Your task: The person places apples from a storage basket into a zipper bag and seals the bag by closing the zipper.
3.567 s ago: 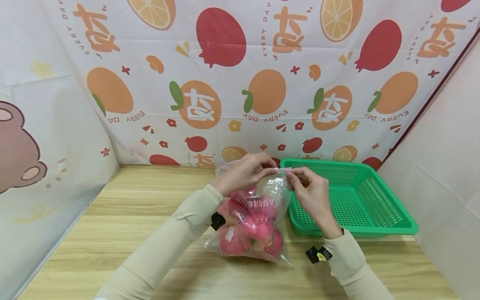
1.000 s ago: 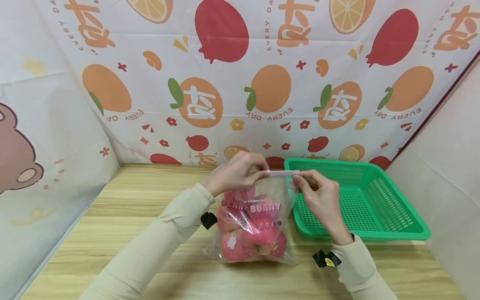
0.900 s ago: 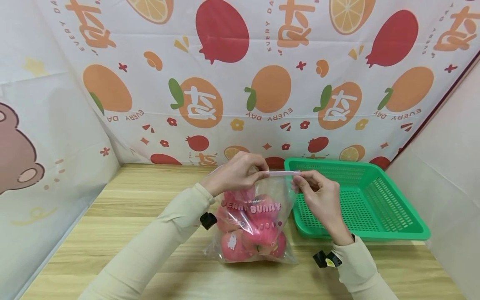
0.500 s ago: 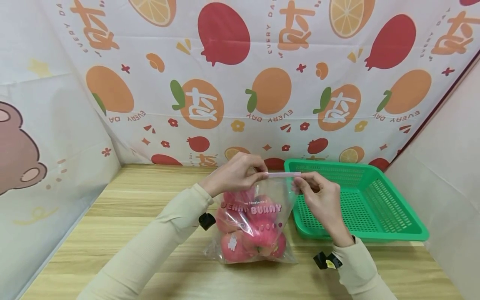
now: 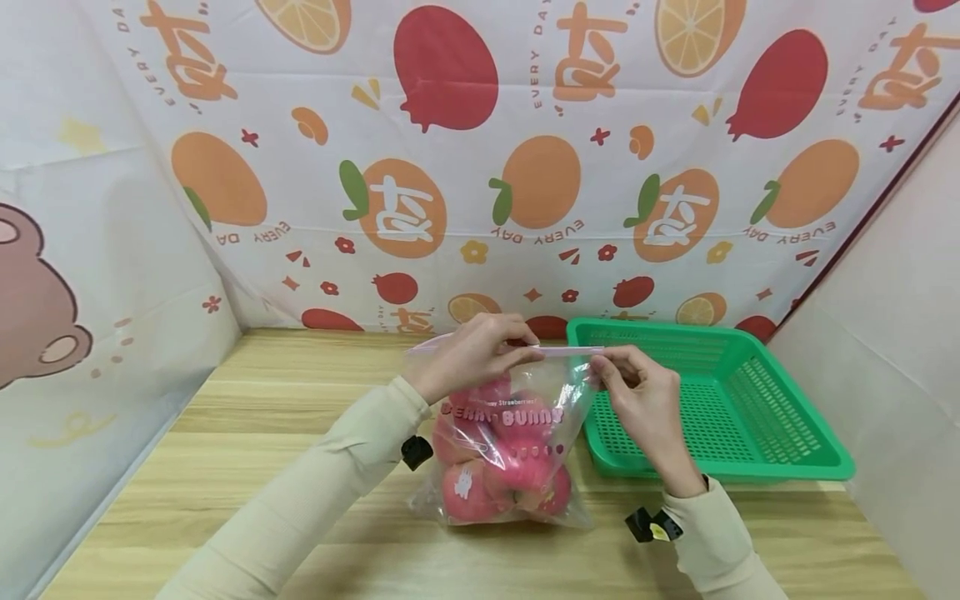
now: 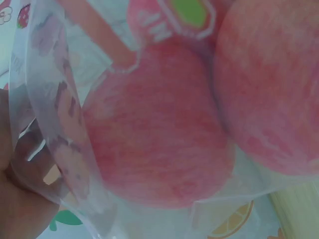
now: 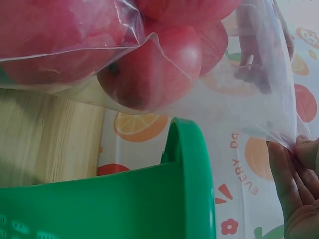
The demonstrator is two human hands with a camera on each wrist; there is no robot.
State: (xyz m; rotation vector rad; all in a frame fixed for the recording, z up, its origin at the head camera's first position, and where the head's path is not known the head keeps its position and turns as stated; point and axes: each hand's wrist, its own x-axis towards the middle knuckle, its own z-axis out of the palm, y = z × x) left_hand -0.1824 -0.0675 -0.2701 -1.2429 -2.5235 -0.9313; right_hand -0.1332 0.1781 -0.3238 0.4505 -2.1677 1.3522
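A clear zip bag (image 5: 566,392) printed "Berry Bunny" stands upright on the wooden table, filled with several pinkish-red apples (image 5: 468,496). My left hand (image 5: 476,354) pinches the pale pink zip strip (image 5: 566,352) along the bag's top, thumb below and fingers above. At the top right corner, my right hand (image 5: 641,400) grips the end of that strip between thumb and fingers. In the left wrist view, apples (image 6: 159,129) press close behind the film. The right wrist view shows the right hand's fingers (image 7: 286,181) on the bag's corner.
Just right of the bag sits a green plastic basket (image 5: 832,462) with perforated walls. Part of its rim (image 7: 192,149) lies under the bag's side in the right wrist view. Fruit-printed cloth (image 5: 465,200) hangs behind the wooden table (image 5: 247,467).
Since the earliest frame, the hands have spread apart, showing more strip between them. In the last half second, the left hand has shifted slightly and the bag's top left edge has come into view.
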